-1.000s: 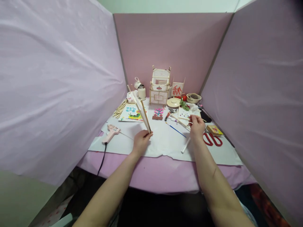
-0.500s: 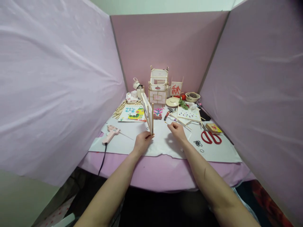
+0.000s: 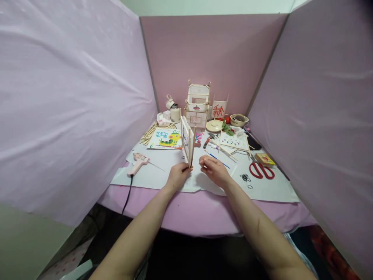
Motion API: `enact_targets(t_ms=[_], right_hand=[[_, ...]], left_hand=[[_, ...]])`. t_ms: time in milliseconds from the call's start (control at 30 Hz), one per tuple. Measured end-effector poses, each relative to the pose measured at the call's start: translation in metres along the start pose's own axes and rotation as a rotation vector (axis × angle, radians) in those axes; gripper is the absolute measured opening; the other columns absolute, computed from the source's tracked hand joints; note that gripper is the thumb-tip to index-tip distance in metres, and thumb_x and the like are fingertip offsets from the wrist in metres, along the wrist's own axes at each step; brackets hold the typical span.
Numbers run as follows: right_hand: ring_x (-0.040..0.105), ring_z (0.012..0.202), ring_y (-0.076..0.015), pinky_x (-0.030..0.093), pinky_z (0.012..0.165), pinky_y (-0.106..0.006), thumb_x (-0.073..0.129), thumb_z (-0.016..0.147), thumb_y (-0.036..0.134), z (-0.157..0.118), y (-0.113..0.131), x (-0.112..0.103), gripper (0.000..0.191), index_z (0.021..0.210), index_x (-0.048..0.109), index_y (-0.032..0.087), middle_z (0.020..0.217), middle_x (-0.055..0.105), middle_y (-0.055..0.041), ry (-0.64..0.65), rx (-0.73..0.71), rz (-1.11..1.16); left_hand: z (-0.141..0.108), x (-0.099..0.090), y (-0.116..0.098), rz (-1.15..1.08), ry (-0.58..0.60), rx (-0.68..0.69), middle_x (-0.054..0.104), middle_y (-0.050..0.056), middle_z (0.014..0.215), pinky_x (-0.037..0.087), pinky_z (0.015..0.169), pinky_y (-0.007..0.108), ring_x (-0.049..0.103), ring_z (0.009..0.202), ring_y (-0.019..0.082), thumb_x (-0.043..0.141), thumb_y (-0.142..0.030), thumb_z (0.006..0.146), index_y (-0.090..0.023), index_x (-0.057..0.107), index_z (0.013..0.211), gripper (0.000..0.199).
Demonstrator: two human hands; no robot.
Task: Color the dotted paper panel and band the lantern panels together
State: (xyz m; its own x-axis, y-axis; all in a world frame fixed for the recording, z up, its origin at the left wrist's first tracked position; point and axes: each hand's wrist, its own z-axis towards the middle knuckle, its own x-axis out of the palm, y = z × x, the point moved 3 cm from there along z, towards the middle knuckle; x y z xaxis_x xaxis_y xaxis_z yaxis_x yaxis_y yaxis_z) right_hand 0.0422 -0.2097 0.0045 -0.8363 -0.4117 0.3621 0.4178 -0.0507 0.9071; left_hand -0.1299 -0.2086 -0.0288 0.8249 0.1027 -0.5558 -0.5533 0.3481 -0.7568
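Note:
My left hand (image 3: 178, 175) grips the lower end of a stick-framed paper panel (image 3: 187, 140), its fingers closed round the bottom corner. The panel stands upright and almost edge-on to me, with dark drawn lines on its left face. Just to the right, my right hand (image 3: 215, 169) hovers over the white sheet, its fingertips pinched together. Whatever lies in that pinch, if anything, is too small to make out. Beyond this hand a thin blue paintbrush (image 3: 219, 159) rests on the sheet.
A pink glue gun (image 3: 139, 162) lies at left, beside a caterpillar picture (image 3: 167, 140). Red-handled scissors (image 3: 261, 171) and black rubber bands (image 3: 245, 177) are at right. Behind stand a stick-and-paper lantern frame (image 3: 197, 105), a plate (image 3: 214, 125) and a bowl (image 3: 238, 120).
My right hand has moved left, closer to the panel, and the blue paintbrush now shows behind it. The panel has turned slightly in my left hand.

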Motion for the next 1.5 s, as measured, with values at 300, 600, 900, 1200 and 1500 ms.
enact_targets(t_ms=[300,600,900,1200,1500], right_hand=[[0.05,0.06,-0.0128,0.04,0.06,-0.027,0.065,0.078,0.036,-0.005,-0.001,-0.006,0.018,0.071,0.07,0.019,0.065,0.06,-0.0006,-0.115,-0.066,-0.387],[0.049,0.063,-0.0141,0.038,0.062,-0.027,0.068,0.073,0.037,-0.007,0.002,-0.008,0.022,0.062,0.06,0.019,0.064,0.058,0.0005,-0.221,-0.079,-0.61],[0.034,0.055,-0.012,0.03,0.055,-0.026,0.051,0.085,0.037,-0.009,0.002,-0.017,0.038,0.057,0.03,0.022,0.056,0.03,0.0051,-0.379,-0.166,-0.616],[0.038,0.056,-0.0119,0.033,0.053,-0.025,0.046,0.081,0.027,-0.009,0.0,-0.008,0.014,0.07,0.04,0.023,0.064,0.041,0.0045,-0.279,-0.123,-0.399],[0.03,0.049,-0.0091,0.028,0.048,-0.024,0.043,0.069,0.022,-0.007,-0.001,-0.015,0.008,0.062,0.038,0.021,0.065,0.045,0.0025,-0.342,-0.153,-0.259]], left_hand=[[0.0,0.001,-0.001,0.021,0.017,0.007,0.071,0.003,0.084,0.045,0.072,0.026,0.063,0.077,0.017,0.059,-0.028,0.082,-0.019,0.072,0.088,0.016],[0.0,0.001,0.001,0.024,0.019,0.013,0.071,0.003,0.083,0.045,0.072,0.026,0.062,0.076,0.017,0.059,-0.027,0.082,-0.019,0.072,0.087,0.016],[0.0,0.002,0.0,0.013,0.011,-0.002,0.071,0.004,0.082,0.045,0.071,0.026,0.062,0.075,0.017,0.058,-0.028,0.082,-0.018,0.071,0.085,0.017],[-0.001,0.001,-0.001,0.01,0.017,-0.004,0.071,0.004,0.085,0.046,0.073,0.026,0.063,0.077,0.017,0.058,-0.028,0.082,-0.018,0.071,0.085,0.016],[0.0,0.001,0.0,0.034,0.013,-0.004,0.069,0.003,0.078,0.044,0.067,0.026,0.061,0.072,0.017,0.058,-0.029,0.081,-0.018,0.069,0.079,0.016]])
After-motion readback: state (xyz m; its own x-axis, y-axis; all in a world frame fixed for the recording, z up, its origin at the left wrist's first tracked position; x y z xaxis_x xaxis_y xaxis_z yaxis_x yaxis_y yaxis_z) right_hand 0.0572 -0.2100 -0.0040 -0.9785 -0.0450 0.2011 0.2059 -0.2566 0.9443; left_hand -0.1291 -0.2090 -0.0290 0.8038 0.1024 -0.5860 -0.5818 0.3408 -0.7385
